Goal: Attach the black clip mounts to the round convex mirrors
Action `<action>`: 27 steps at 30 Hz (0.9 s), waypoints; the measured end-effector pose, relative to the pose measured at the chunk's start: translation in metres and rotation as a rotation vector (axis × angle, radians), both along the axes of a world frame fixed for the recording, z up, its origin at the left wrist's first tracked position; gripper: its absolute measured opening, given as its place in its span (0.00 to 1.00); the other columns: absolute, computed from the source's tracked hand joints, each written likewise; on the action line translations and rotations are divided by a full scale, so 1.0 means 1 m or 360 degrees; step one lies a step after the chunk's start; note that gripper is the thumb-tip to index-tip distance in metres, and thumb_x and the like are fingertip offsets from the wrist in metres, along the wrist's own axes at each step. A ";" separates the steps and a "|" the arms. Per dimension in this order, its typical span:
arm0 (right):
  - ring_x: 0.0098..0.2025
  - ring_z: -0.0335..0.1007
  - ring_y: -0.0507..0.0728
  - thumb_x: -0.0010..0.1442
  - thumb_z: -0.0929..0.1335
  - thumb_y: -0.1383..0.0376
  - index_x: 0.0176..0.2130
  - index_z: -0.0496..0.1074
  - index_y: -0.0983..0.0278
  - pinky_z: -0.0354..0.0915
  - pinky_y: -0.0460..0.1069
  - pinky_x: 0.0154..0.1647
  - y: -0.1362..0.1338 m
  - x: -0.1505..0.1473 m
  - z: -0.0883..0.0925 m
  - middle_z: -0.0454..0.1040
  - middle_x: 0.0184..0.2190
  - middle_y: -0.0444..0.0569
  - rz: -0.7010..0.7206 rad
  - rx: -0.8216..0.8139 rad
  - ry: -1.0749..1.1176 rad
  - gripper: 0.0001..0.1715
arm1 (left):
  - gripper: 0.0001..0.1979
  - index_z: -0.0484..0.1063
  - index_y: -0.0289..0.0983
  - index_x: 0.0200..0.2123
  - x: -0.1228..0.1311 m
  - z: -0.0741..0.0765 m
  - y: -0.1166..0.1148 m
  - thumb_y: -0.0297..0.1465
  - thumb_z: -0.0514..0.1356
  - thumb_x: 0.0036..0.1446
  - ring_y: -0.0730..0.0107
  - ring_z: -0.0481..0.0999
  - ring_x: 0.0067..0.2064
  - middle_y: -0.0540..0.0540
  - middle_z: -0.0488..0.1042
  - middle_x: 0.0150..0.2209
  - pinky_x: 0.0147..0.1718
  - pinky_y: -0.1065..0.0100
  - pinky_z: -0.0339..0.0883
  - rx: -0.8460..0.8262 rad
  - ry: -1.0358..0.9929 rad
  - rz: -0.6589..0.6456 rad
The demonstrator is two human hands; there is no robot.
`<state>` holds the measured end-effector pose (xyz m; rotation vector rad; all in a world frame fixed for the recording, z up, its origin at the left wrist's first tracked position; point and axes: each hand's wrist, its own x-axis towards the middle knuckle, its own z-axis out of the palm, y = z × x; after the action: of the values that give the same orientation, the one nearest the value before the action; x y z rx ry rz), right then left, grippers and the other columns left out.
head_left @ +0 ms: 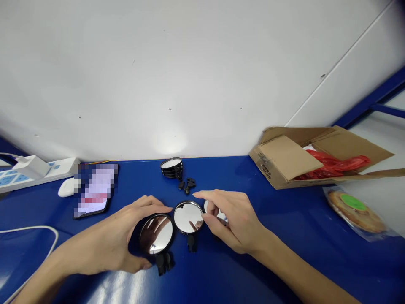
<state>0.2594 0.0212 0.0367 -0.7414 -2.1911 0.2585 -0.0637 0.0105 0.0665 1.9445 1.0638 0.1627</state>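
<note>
Two small round mirrors with black rims and black mounts sit on the blue table. My left hand (118, 240) is curled around the left mirror (156, 234), gripping its rim. My right hand (229, 217) pinches the right edge of the second mirror (188, 217) with thumb and fingers, the index finger stretched out above it. A white round piece (210, 207) lies partly hidden under my right hand. Farther back stands a stack of round mirrors (171, 167), with several small black parts (187, 185) beside it.
A phone (95, 190), a white earbud case (67, 187) and a white power strip (34, 171) lie at the left, with a white cable (47, 236). An open cardboard box (284, 162) with red plastic and a wrapped round cake (356, 211) sit at the right. A white wall stands behind.
</note>
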 end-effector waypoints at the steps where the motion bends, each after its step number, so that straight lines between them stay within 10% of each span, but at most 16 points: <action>1: 0.30 0.77 0.52 0.81 0.67 0.62 0.61 0.74 0.64 0.68 0.48 0.37 0.001 0.000 -0.001 0.78 0.30 0.39 -0.0021 -0.0027 0.0001 0.14 | 0.52 0.66 0.59 0.76 -0.001 0.000 0.000 0.23 0.74 0.51 0.52 0.80 0.61 0.48 0.73 0.66 0.60 0.56 0.78 -0.0017 0.0000 -0.0003; 12: 0.32 0.79 0.54 0.78 0.70 0.64 0.54 0.77 0.59 0.64 0.49 0.37 0.055 -0.033 0.010 0.82 0.31 0.39 -0.0579 -0.0347 -0.0466 0.07 | 0.62 0.61 0.63 0.79 -0.017 -0.005 0.001 0.38 0.85 0.45 0.28 0.63 0.78 0.45 0.65 0.78 0.75 0.34 0.62 -0.0039 -0.0086 -0.0024; 27: 0.42 0.81 0.63 0.74 0.71 0.60 0.37 0.79 0.62 0.61 0.53 0.36 0.081 -0.082 0.012 0.86 0.39 0.53 -0.0912 -0.0199 -0.0668 0.12 | 0.38 0.67 0.62 0.78 -0.008 -0.010 -0.003 0.51 0.71 0.68 0.28 0.59 0.81 0.45 0.70 0.78 0.77 0.26 0.53 0.0000 -0.0279 0.0414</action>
<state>0.1777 0.1020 0.0485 -1.5658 -2.2371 -0.0639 -0.0714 0.0078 0.0564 1.7501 1.1939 0.4677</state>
